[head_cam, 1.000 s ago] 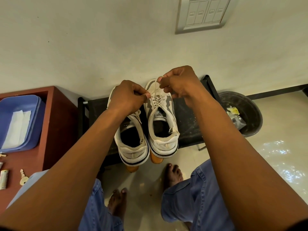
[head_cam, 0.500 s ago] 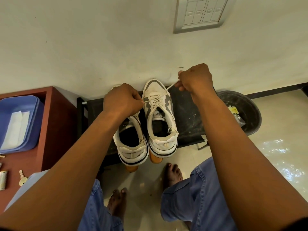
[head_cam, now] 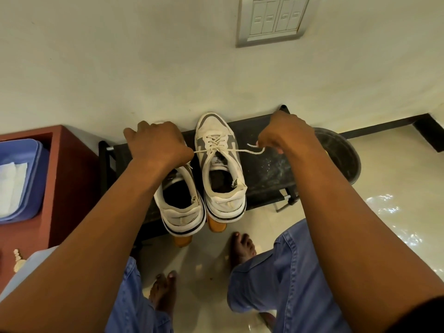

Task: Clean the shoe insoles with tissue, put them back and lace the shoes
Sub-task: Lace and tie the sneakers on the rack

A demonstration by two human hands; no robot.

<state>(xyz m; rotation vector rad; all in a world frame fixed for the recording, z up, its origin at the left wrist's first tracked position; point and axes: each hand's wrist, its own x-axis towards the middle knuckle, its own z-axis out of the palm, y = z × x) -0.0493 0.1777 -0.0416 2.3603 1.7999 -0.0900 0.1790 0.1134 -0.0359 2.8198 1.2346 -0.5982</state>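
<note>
Two white and grey sneakers stand side by side on a low black rack (head_cam: 264, 174), toes toward the wall. The right shoe (head_cam: 219, 169) is laced up its front, and its white lace (head_cam: 245, 151) runs out sideways in both directions. My left hand (head_cam: 156, 144) pinches one lace end, hiding the toe of the left shoe (head_cam: 180, 207). My right hand (head_cam: 283, 133) pinches the other end to the right of the shoe, with the lace tip hanging loose. Dark insoles show inside both shoes.
A red-brown cabinet (head_cam: 64, 179) at the left holds a blue tub (head_cam: 36, 181) with white tissue (head_cam: 12, 186). A black round bin (head_cam: 341, 159) sits behind my right arm. My bare feet and blue-jeaned knees are on the glossy floor below the rack. A switch panel (head_cam: 274, 18) is on the wall.
Both hands were together above the right shoe's laces. They have moved apart and downward, drawing the lace ends out sideways, level with the top eyelets.
</note>
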